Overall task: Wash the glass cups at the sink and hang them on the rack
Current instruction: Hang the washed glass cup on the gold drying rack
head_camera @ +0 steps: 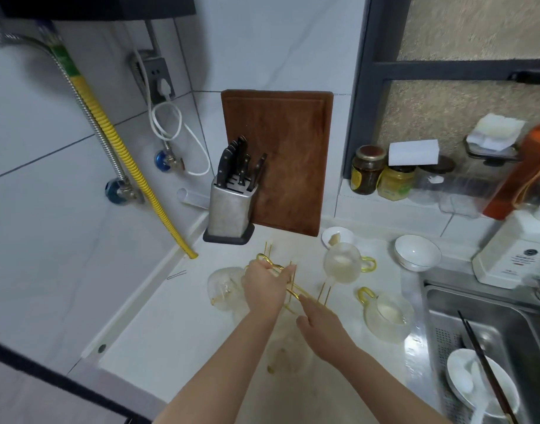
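Note:
A thin gold wire rack (323,289) stands on the white counter left of the sink. My left hand (264,286) is closed around the gold loop at its top. My right hand (320,327) pinches a gold wire lower on the rack. One glass cup (342,264) with a yellow handle hangs on the rack's right side, and another glass cup (224,289) hangs on the left, partly behind my left hand. A third glass cup (386,316) with a yellow handle stands on the counter beside the sink. A fourth, blurred cup (285,359) lies below my arms.
The steel sink (464,307) at the right holds a white bowl (464,381), a spoon and dark chopsticks. A white bowl (417,252) and small dish (336,235) sit behind the rack. A knife block (232,209), cutting board (281,160) and jars (368,169) line the back.

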